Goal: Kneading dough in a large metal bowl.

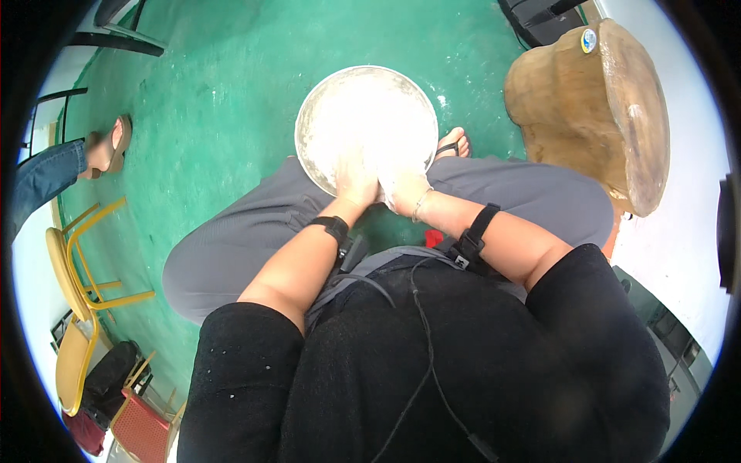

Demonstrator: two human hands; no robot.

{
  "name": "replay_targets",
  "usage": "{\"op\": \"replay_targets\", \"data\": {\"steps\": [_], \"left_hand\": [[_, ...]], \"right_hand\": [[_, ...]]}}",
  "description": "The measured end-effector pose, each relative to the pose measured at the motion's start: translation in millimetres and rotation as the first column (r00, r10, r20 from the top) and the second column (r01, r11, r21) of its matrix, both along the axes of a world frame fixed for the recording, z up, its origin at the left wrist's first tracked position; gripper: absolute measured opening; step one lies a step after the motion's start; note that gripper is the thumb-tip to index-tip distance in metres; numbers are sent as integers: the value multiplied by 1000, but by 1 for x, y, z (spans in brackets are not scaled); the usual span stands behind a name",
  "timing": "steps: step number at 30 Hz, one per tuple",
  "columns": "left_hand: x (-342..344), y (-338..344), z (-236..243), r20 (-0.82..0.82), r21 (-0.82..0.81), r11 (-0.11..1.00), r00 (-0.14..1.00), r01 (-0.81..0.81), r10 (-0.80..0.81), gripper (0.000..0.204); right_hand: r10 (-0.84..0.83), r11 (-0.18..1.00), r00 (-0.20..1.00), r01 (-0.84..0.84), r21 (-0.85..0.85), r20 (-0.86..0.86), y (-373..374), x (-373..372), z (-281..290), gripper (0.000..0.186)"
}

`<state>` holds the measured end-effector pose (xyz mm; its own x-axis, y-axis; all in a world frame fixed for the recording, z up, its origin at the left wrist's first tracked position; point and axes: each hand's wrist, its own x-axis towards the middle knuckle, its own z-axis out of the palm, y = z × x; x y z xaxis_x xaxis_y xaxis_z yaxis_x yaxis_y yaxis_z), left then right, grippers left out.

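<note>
Metal bowl (309, 147) on green floor (216, 100) between knees, full of white flour. Left hand (356, 181) and right hand (401, 187) pressed into flour, fingers buried; cannot tell how open. Risk: hard push tips bowl, flour spills over rim.

Green painted floor (224, 100), scuffed and dusted white beyond the fingers; large wooden stump block (594, 116) right of them against a pale wall (687, 255); yellow chair (77, 309) far left — red chair (139, 428) below it; even daylight.
</note>
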<state>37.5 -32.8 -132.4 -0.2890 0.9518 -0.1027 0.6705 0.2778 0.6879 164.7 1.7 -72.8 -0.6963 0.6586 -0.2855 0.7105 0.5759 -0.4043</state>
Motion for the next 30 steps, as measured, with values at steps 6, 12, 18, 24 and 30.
{"op": "replay_targets", "data": {"steps": [6, 12, 18, 24, 30], "left_hand": [[6, -24, -2, -256, 111, 982, 959, 153, -121, 40], [0, -7, -15, -208, -83, 981, 960, 175, -189, 50], [-6, 17, -27, -197, -273, 931, 934, 241, -299, 58], [-13, 47, -46, -203, -355, 911, 934, 210, -294, 59], [-27, 109, -53, -325, -21, 990, 936, 137, -136, 48]], "right_hand": [[21, 989, 999, -27, -147, -45, -3, 3, -5, 18], [122, 979, 991, -112, -169, 50, 16, 2, -42, 22], [225, 945, 968, -189, -265, 113, 41, 3, -67, 26], [206, 934, 953, -123, -336, 222, 76, -12, -93, 30], [64, 997, 980, -73, 39, 189, 124, -27, -106, 31]]}}
